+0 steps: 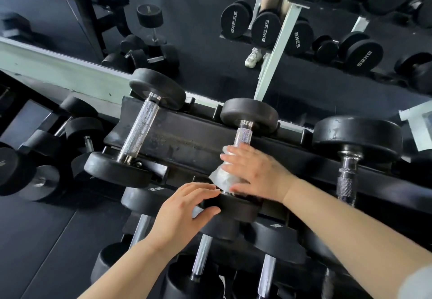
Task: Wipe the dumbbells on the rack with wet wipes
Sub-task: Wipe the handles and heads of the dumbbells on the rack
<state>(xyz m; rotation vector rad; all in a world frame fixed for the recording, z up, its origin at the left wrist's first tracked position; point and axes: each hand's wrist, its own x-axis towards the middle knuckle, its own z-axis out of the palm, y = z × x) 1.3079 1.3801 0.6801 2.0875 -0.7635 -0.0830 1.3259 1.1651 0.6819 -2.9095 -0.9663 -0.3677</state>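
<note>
Dumbbell [243, 135], middle of three on the top tier of the rack [187, 144]. Lies across its cradle, far head toward the mirror [205, 41], near head toward the body. Likely heavy and rigid, not apt to shift under rubbing; knurled steel handle grippy, rubber heads smoother. Best taken at the handle. Right hand [254, 172] there, fingers and thumb curled round the wet wipe [221, 177] wrapped on the bar. Left hand [184, 207] clasping the near head's rim, fingers over, thumb under. Wipe soft, limp, prone to bunching.
</note>
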